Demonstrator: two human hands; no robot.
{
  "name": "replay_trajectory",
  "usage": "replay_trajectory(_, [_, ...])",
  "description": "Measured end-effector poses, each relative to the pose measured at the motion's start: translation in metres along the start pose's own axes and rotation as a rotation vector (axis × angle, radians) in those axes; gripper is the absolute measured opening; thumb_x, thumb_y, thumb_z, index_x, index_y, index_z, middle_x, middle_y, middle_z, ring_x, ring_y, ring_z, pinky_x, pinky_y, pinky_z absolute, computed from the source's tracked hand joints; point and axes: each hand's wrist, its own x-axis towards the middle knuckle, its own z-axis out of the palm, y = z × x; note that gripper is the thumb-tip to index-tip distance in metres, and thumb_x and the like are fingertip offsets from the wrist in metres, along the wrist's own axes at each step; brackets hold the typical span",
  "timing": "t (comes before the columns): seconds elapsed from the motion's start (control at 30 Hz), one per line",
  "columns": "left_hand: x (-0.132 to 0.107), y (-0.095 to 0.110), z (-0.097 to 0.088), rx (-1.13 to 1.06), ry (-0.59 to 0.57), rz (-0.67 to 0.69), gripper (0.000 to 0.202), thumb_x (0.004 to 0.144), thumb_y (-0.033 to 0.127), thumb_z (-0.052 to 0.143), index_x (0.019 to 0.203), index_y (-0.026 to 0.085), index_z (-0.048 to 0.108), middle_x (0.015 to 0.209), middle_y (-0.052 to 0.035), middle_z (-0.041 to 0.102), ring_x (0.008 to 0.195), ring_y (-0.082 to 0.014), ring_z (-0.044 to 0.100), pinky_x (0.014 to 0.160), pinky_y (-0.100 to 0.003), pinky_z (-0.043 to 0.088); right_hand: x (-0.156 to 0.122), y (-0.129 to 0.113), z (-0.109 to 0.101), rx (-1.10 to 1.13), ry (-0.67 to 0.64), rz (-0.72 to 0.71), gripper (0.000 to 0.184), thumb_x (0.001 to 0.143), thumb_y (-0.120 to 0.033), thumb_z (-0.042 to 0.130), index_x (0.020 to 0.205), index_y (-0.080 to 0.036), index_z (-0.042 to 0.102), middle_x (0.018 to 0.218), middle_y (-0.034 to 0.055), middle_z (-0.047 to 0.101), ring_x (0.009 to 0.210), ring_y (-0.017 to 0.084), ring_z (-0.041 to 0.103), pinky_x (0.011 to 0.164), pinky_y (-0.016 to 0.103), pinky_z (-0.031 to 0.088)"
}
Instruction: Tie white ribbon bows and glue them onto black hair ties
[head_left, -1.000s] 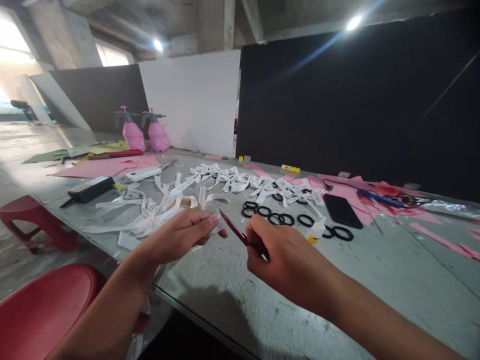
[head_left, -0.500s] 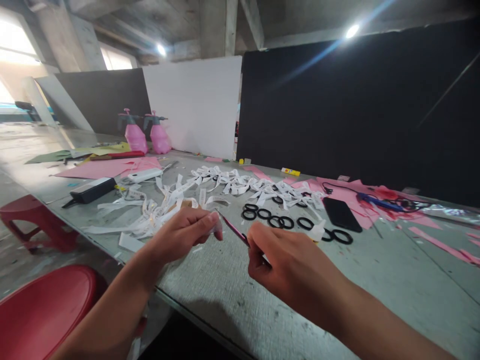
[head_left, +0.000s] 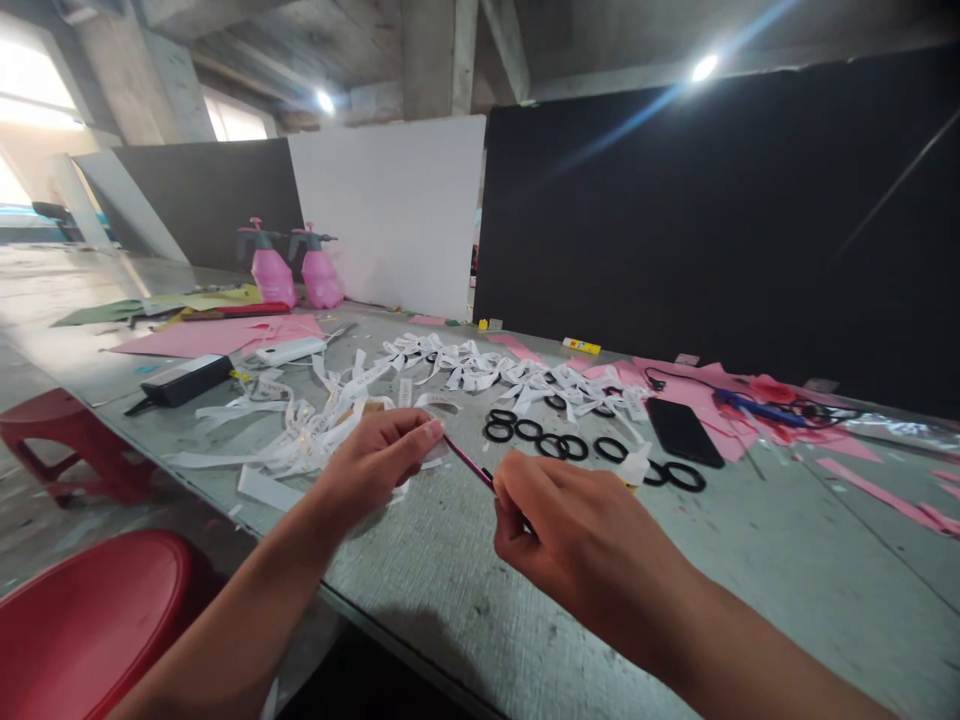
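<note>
My left hand (head_left: 386, 450) is closed in a pinch, thumb against forefinger, with a bit of white ribbon at its fingers. In my right hand (head_left: 551, 505), curled into a fist, is a slim pink-purple tool (head_left: 469, 462) that could be tweezers. Its far tip reaches my left thumb; the rest is hidden in the fist. Behind my left hand lies a heap of printed white ribbons (head_left: 304, 435). Several black rings (head_left: 529, 429) rest beyond my right hand. Farther back is a row of white ribbon bows (head_left: 476, 368), some with black rings showing.
A black phone (head_left: 684, 430) lies at right, near pink paper scraps (head_left: 750, 395) and a blue-handled tool (head_left: 757, 405). Two pink spray bottles (head_left: 322, 278) stand back left. A black box (head_left: 187, 380) sits by the left edge; red stools (head_left: 97, 620) are beside the table.
My left hand has turned a little, and less of the white ribbon shows under its fingertips. The tool is still between both hands; my right hand has barely moved.
</note>
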Motion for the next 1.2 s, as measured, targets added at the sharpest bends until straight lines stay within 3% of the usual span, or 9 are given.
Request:
replay_trajectory(0.1, [0.001, -0.003, 0.008, -0.216, 0.061, 0.051, 0.029, 0.086, 0.041, 0.062, 0.103, 0.021, 0.048, 0.051, 0.0114, 0.030, 0.041, -0.0049, 0.020, 0.039, -0.018, 0.014, 0.002, -0.001, 0.000, 0.014, 0.001, -0.002, 0.017, 0.078, -0.004, 0.040, 0.074, -0.021, 0.040, 0.062, -0.0040, 0.047, 0.053, 0.010, 0.041, 0.050, 0.026, 0.025])
replay_trajectory(0.23, [0.000, -0.005, 0.018, -0.370, 0.112, 0.194, 0.056, 0.086, 0.030, 0.062, 0.134, 0.028, 0.034, 0.055, 0.0111, 0.030, 0.042, -0.0050, 0.018, 0.040, -0.018, 0.015, 0.002, -0.003, -0.001, 0.044, 0.021, -0.014, 0.018, 0.076, -0.003, 0.041, 0.072, -0.020, 0.040, 0.062, -0.0043, 0.048, 0.052, 0.009, 0.041, 0.049, 0.024, 0.025])
replay_trajectory(0.4, [-0.002, -0.008, 0.020, -0.457, 0.092, 0.274, 0.074, 0.087, 0.028, 0.061, 0.147, 0.038, 0.019, 0.062, 0.0086, 0.035, 0.045, -0.0055, 0.023, 0.041, -0.019, 0.016, 0.001, -0.004, -0.002, 0.055, 0.053, -0.043, 0.019, 0.076, -0.002, 0.041, 0.071, -0.020, 0.038, 0.061, -0.0052, 0.045, 0.052, 0.008, 0.039, 0.049, 0.023, 0.027])
replay_trajectory(0.5, [-0.003, -0.011, 0.017, -0.500, 0.023, 0.253, 0.065, 0.087, 0.028, 0.061, 0.144, 0.035, 0.029, 0.063, 0.0076, 0.037, 0.046, -0.0054, 0.024, 0.042, -0.019, 0.019, 0.000, -0.003, -0.001, 0.053, 0.058, -0.066, 0.019, 0.077, -0.002, 0.041, 0.072, -0.020, 0.038, 0.062, -0.0054, 0.044, 0.053, 0.008, 0.038, 0.050, 0.023, 0.028])
replay_trajectory(0.63, [-0.003, -0.015, 0.015, -0.572, -0.022, 0.223, 0.040, 0.086, 0.028, 0.062, 0.124, 0.024, 0.049, 0.060, 0.0084, 0.031, 0.046, -0.0051, 0.023, 0.042, -0.019, 0.021, 0.001, -0.001, 0.001, 0.049, 0.074, -0.088, 0.020, 0.078, -0.002, 0.042, 0.072, -0.020, 0.038, 0.063, -0.0054, 0.042, 0.054, 0.008, 0.038, 0.051, 0.023, 0.028])
replay_trajectory(0.77, [-0.003, -0.014, 0.016, -0.631, 0.016, 0.226, 0.029, 0.084, 0.023, 0.063, 0.108, 0.026, 0.047, 0.060, 0.0097, 0.031, 0.044, -0.0038, 0.020, 0.042, -0.018, 0.019, 0.001, -0.001, 0.000, 0.055, 0.065, -0.106, 0.021, 0.078, -0.001, 0.040, 0.072, -0.021, 0.037, 0.063, -0.0054, 0.041, 0.054, 0.008, 0.036, 0.051, 0.023, 0.028])
replay_trajectory(1.0, [-0.003, -0.014, 0.015, -0.660, -0.059, 0.240, 0.039, 0.085, 0.021, 0.058, 0.123, 0.025, 0.054, 0.058, 0.0083, 0.032, 0.043, -0.0051, 0.022, 0.041, -0.018, 0.025, 0.000, -0.001, 0.001, 0.071, 0.037, -0.114, 0.021, 0.078, -0.001, 0.040, 0.072, -0.021, 0.037, 0.062, -0.0051, 0.042, 0.054, 0.008, 0.037, 0.051, 0.023, 0.028])
replay_trajectory(1.1, [-0.003, -0.016, 0.016, -0.693, -0.074, 0.270, 0.020, 0.085, 0.021, 0.057, 0.103, 0.024, 0.065, 0.053, 0.0074, 0.031, 0.041, -0.0050, 0.024, 0.042, -0.018, 0.027, 0.000, -0.001, 0.001, 0.072, 0.039, -0.120, 0.021, 0.078, -0.002, 0.040, 0.072, -0.021, 0.036, 0.062, -0.0052, 0.042, 0.054, 0.008, 0.037, 0.051, 0.023, 0.028])
replay_trajectory(1.2, [-0.003, -0.017, 0.016, -0.704, -0.088, 0.265, 0.009, 0.085, 0.023, 0.059, 0.088, 0.022, 0.067, 0.049, 0.0069, 0.031, 0.040, -0.0051, 0.025, 0.042, -0.017, 0.029, 0.000, -0.001, 0.000, 0.067, 0.043, -0.120, 0.021, 0.078, -0.002, 0.040, 0.072, -0.021, 0.037, 0.062, -0.0055, 0.041, 0.053, 0.008, 0.036, 0.051, 0.023, 0.028])
